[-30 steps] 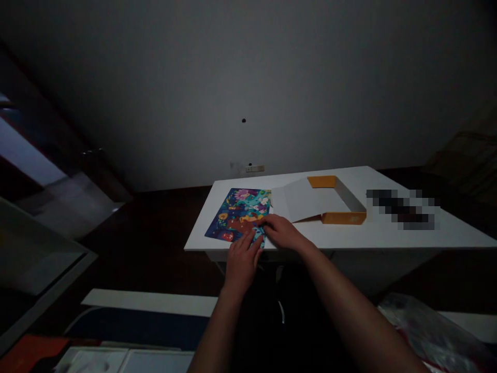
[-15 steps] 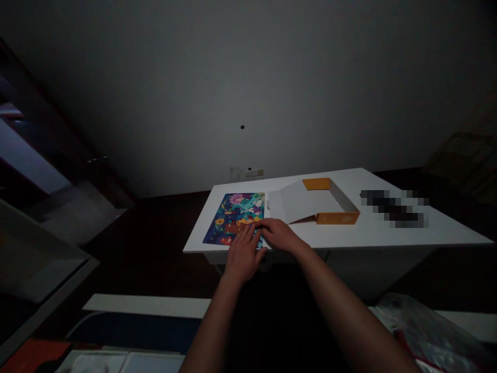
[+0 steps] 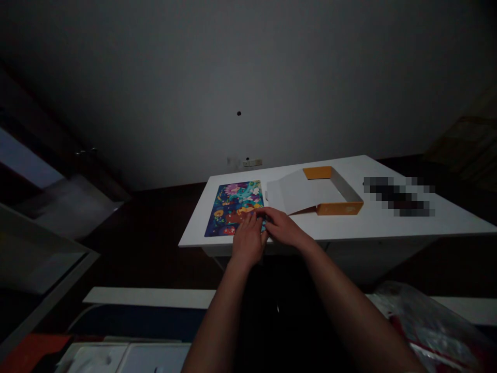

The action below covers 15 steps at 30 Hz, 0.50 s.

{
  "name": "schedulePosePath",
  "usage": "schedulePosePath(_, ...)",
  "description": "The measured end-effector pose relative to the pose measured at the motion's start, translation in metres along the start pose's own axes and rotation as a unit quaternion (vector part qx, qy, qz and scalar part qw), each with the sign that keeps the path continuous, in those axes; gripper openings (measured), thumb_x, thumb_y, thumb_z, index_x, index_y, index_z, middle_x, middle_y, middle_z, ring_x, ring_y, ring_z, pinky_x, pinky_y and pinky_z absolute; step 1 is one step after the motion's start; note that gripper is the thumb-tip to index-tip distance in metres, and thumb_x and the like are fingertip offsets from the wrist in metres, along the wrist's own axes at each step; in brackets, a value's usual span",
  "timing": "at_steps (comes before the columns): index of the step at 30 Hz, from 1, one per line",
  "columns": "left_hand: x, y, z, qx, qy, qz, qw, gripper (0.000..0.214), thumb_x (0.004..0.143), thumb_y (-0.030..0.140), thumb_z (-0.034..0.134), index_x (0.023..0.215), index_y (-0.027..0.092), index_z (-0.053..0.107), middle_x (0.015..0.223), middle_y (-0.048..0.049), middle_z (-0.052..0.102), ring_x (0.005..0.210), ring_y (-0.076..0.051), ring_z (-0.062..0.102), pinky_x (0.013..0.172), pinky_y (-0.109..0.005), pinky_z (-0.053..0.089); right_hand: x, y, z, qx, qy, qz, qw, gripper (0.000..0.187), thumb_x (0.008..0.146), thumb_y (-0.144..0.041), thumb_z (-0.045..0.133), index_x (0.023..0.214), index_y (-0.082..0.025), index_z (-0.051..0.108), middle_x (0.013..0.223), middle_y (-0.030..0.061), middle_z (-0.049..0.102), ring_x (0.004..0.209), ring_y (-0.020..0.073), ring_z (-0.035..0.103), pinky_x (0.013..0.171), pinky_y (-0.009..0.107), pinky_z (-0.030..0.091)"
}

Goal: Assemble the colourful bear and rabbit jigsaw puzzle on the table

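Observation:
A flat, colourful picture board [image 3: 227, 204] with rounded corners lies on the left part of the white table [image 3: 194, 228]. It shows flowers and cartoon figures in blue, pink and orange. My left hand [image 3: 249, 241] rests over its near right corner, fingers stretched forward on the picture. From the right, my right hand [image 3: 285, 228] reaches across the board's right edge. Its fingers point left and touch or nearly touch those of my left hand, with the thumb apart below. Whether anything small lies under the fingertips is hidden.
Right of the board stands an open orange box [image 3: 337, 209] with a white inside and its lid flap folded left. A blurred-out dark item [image 3: 399, 197] is farther right. Below are a white tray [image 3: 155, 357] and a clear plastic bag [image 3: 427, 316]. A wall rises behind.
The whole view has shifted slightly, so the table sits higher. My hands stay at the board's near right corner; the left has moved a little right, closer to the right hand.

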<state>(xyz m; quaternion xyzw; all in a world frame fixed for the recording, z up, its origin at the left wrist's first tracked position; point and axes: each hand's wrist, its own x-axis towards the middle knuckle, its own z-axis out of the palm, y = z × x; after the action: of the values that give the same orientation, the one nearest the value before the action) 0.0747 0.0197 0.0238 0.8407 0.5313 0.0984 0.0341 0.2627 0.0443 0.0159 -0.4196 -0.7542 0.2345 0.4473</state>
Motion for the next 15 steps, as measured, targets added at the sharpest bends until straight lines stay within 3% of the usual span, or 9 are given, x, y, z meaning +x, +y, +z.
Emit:
schedulePosePath(3, 0.008, 0.003, -0.009, -0.016, -0.012, 0.004, 1.0, 0.059, 0.124, 0.03, 0.063, 0.18, 0.013, 0.065, 0.193, -0.0263, 0.052, 0.186, -0.041, 0.046, 0.153, -0.062, 0.043, -0.007, -0.001, -0.002, -0.003, -0.002, -0.001, 1.0, 0.078, 0.082, 0.001, 0.066, 0.148, -0.036, 0.086, 0.154, 0.0071, 0.088, 0.141, 0.0375, 0.086, 0.127, 0.061, 0.069)
schedulePosePath(6, 0.011, -0.001, -0.019, -0.015, -0.019, 0.016, 1.0, 0.053, 0.124, 0.031, 0.067, 0.175, 0.02, 0.071, 0.193, -0.0226, 0.055, 0.182, -0.04, 0.053, 0.145, -0.058, 0.053, -0.013, 0.001, -0.001, -0.002, 0.008, -0.006, 1.0, 0.08, 0.086, -0.004, 0.071, 0.157, -0.038, 0.082, 0.16, 0.0087, 0.085, 0.145, 0.0394, 0.084, 0.129, 0.064, 0.068)
schedulePosePath(9, 0.012, -0.007, -0.028, -0.005, -0.023, 0.01, 1.0, 0.04, 0.125, 0.034, 0.066, 0.163, 0.027, 0.079, 0.178, -0.0172, 0.074, 0.162, -0.037, 0.075, 0.124, -0.049, 0.067, -0.014, 0.007, 0.0, -0.012, 0.023, -0.002, 1.0, 0.075, 0.089, -0.007, 0.072, 0.158, -0.035, 0.081, 0.16, 0.0112, 0.085, 0.147, 0.0395, 0.083, 0.13, 0.063, 0.068)
schedulePosePath(12, 0.013, -0.011, -0.034, -0.003, -0.018, 0.0, 1.0, 0.039, 0.128, 0.03, 0.058, 0.16, 0.029, 0.08, 0.158, -0.0146, 0.087, 0.132, -0.034, 0.09, 0.105, -0.045, 0.071, -0.011, 0.012, 0.0, -0.018, 0.025, 0.01, 0.999, 0.078, 0.085, -0.003, 0.068, 0.155, -0.032, 0.082, 0.159, 0.0109, 0.085, 0.147, 0.0387, 0.083, 0.132, 0.063, 0.067)
schedulePosePath(15, 0.014, -0.018, -0.035, -0.017, 0.008, 0.011, 1.0, 0.046, 0.128, 0.026, 0.052, 0.166, 0.029, 0.077, 0.157, -0.0135, 0.088, 0.132, -0.032, 0.089, 0.108, -0.044, 0.071, -0.009, 0.013, -0.001, 0.003, 0.011, 0.024, 1.0, 0.078, 0.085, -0.001, 0.064, 0.154, -0.033, 0.082, 0.158, 0.0103, 0.086, 0.149, 0.0374, 0.082, 0.135, 0.063, 0.064)
